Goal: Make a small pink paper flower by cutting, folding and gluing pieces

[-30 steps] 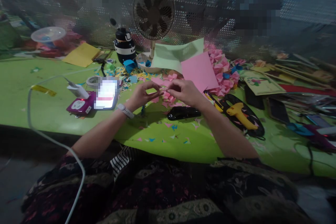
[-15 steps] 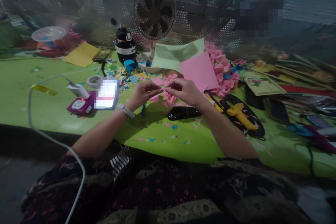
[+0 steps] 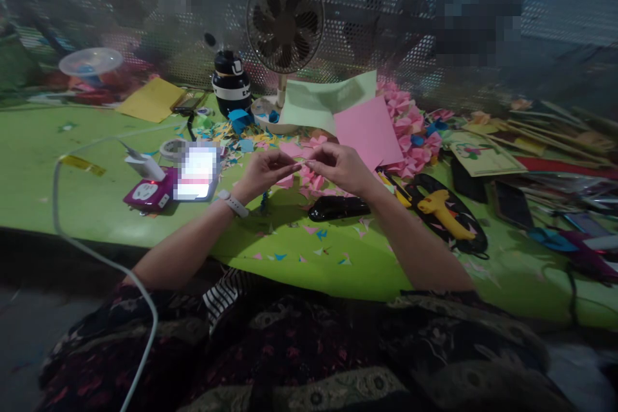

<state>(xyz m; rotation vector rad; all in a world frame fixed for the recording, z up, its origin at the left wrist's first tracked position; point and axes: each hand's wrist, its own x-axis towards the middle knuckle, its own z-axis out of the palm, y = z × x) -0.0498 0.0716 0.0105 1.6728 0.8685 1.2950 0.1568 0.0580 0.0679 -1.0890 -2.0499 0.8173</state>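
Observation:
My left hand (image 3: 269, 170) and my right hand (image 3: 335, 167) meet fingertip to fingertip above the green table, both closed in a pinch. Between them is a small sliver of pink paper (image 3: 302, 163), mostly hidden by the fingers. Pink paper pieces (image 3: 313, 188) lie scattered just beneath the hands. A black stapler-like tool (image 3: 338, 208) rests below my right wrist. Behind my right hand lies a pink paper sheet (image 3: 369, 129), overlapping a pale green sheet (image 3: 313, 103). Folded pink paper flowers (image 3: 410, 129) are heaped to its right.
A lit phone (image 3: 197, 172) and a purple power socket (image 3: 149, 193) with a white cable lie left. A black bottle (image 3: 232, 87) and a fan (image 3: 286, 19) stand at the back. On the right are a yellow glue gun (image 3: 445, 214), a dark phone (image 3: 512, 203) and wrapped sticks.
Hardly anything differs. The fingertips have shifted very slightly around the small paper piece, and the view has moved a touch.

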